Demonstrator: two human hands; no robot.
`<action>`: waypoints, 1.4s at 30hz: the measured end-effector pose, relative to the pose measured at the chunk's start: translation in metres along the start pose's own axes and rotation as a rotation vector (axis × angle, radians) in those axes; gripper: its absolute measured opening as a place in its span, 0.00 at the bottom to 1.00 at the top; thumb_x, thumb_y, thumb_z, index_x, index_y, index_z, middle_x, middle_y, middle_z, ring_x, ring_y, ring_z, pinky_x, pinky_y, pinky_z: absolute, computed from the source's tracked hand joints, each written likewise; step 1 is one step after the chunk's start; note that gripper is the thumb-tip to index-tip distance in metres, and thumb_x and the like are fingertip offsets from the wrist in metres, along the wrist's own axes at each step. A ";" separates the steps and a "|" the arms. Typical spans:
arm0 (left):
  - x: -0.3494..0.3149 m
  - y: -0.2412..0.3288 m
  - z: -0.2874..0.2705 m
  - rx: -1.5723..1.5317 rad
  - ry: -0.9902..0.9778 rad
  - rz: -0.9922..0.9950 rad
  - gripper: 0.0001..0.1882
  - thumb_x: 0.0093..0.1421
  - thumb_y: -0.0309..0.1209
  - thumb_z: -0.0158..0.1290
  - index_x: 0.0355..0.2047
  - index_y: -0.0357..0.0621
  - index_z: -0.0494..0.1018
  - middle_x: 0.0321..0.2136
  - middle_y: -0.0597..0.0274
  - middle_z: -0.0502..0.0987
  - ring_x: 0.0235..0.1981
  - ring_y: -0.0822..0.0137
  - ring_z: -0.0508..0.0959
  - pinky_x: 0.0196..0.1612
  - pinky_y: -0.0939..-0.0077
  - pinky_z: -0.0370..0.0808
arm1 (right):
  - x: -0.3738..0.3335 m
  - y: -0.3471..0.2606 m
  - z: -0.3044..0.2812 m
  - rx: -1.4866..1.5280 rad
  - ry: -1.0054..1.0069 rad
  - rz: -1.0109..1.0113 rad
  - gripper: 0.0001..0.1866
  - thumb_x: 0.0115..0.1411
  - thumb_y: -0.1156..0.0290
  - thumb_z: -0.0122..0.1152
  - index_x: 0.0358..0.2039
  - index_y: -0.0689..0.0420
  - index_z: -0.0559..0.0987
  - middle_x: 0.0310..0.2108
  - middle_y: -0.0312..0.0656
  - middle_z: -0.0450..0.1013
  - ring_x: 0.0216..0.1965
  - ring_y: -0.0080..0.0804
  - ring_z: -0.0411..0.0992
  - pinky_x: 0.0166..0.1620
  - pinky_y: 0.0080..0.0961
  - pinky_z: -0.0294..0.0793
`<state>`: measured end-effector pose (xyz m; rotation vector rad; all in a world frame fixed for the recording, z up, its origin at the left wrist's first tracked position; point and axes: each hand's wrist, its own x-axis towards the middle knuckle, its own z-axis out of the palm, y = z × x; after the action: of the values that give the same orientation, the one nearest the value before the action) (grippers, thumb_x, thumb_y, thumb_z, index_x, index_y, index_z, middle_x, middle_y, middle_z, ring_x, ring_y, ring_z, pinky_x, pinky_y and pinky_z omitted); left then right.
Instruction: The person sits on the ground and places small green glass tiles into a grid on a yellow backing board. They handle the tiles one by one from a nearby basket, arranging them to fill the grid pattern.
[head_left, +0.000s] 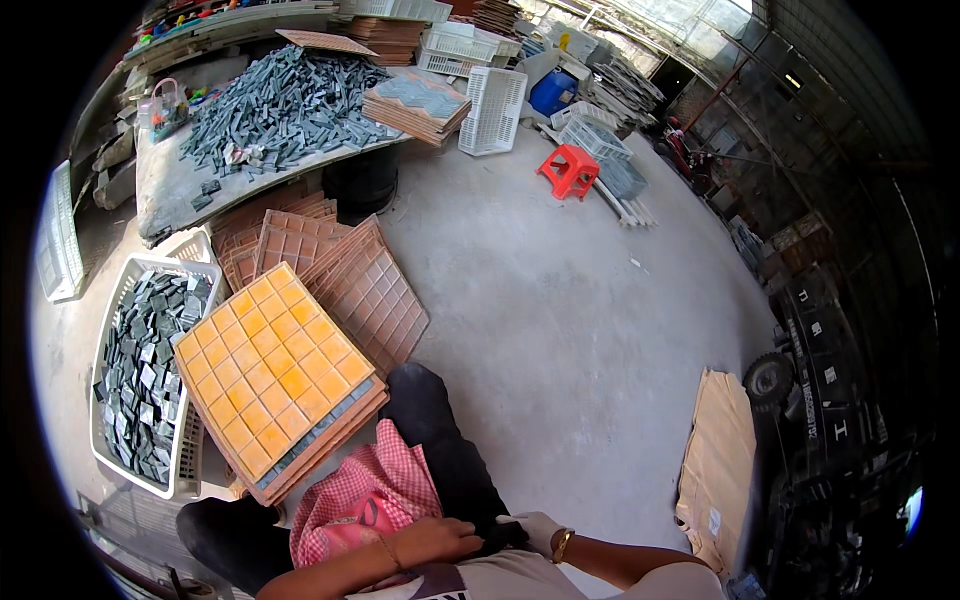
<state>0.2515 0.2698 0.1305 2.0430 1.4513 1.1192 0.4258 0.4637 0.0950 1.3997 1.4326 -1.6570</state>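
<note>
Hands at my lap, beside the orange grid tray

My bare left hand (435, 540) lies loosely curled on the pink checked cloth (345, 500); my gloved right hand (535, 528) rests beside it, grip unclear. Orange tray (272, 375) front-left.

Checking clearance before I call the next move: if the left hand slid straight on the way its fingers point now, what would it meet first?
The left hand lies on the lap with its fingers pointing right. Straight on, it would meet the gloved right hand almost at once; the two look nearly touching, though depth is hard to judge here.
</note>
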 end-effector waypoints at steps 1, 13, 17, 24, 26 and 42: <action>0.000 -0.002 0.001 0.019 0.005 0.000 0.05 0.53 0.30 0.46 0.29 0.43 0.66 0.22 0.57 0.65 0.25 0.58 0.73 0.24 0.68 0.72 | 0.013 0.007 -0.007 -0.417 -0.006 -0.255 0.19 0.55 0.52 0.54 0.34 0.57 0.76 0.26 0.43 0.73 0.28 0.34 0.70 0.35 0.29 0.69; 0.000 -0.014 0.023 0.084 0.183 0.031 0.05 0.53 0.32 0.48 0.28 0.47 0.66 0.25 0.60 0.67 0.27 0.59 0.74 0.24 0.66 0.73 | 0.056 -0.028 0.015 -1.043 0.117 -0.444 0.26 0.50 0.46 0.52 0.34 0.58 0.78 0.28 0.52 0.75 0.31 0.45 0.73 0.36 0.35 0.69; 0.000 -0.012 0.018 0.064 0.122 -0.012 0.06 0.54 0.34 0.48 0.28 0.47 0.66 0.24 0.59 0.66 0.26 0.58 0.74 0.25 0.66 0.73 | 0.020 -0.065 0.029 -1.094 0.019 -0.387 0.26 0.51 0.47 0.52 0.38 0.57 0.76 0.33 0.56 0.74 0.35 0.46 0.73 0.38 0.34 0.69; -0.006 -0.018 0.022 0.030 0.032 -0.057 0.08 0.57 0.36 0.47 0.30 0.45 0.67 0.26 0.57 0.68 0.29 0.55 0.75 0.28 0.64 0.74 | -0.047 -0.077 0.018 -1.060 0.019 -0.159 0.33 0.44 0.40 0.58 0.38 0.60 0.75 0.29 0.44 0.73 0.29 0.31 0.68 0.32 0.31 0.66; -0.006 -0.019 0.022 0.014 0.006 -0.068 0.09 0.57 0.37 0.46 0.31 0.45 0.67 0.27 0.56 0.69 0.30 0.54 0.75 0.29 0.63 0.74 | -0.044 -0.070 0.005 -0.979 -0.092 -0.042 0.36 0.42 0.40 0.59 0.41 0.59 0.75 0.31 0.44 0.73 0.32 0.32 0.68 0.33 0.30 0.67; -0.009 -0.030 0.021 -0.101 0.005 -0.166 0.08 0.57 0.36 0.48 0.30 0.46 0.68 0.26 0.55 0.69 0.29 0.54 0.74 0.29 0.63 0.72 | -0.016 -0.088 0.022 -1.065 -0.061 0.193 0.31 0.49 0.47 0.57 0.45 0.60 0.69 0.38 0.41 0.70 0.36 0.31 0.70 0.36 0.23 0.72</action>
<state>0.2489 0.2764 0.0929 1.8168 1.5046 1.1062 0.3455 0.4654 0.1406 0.7992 1.6722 -0.5823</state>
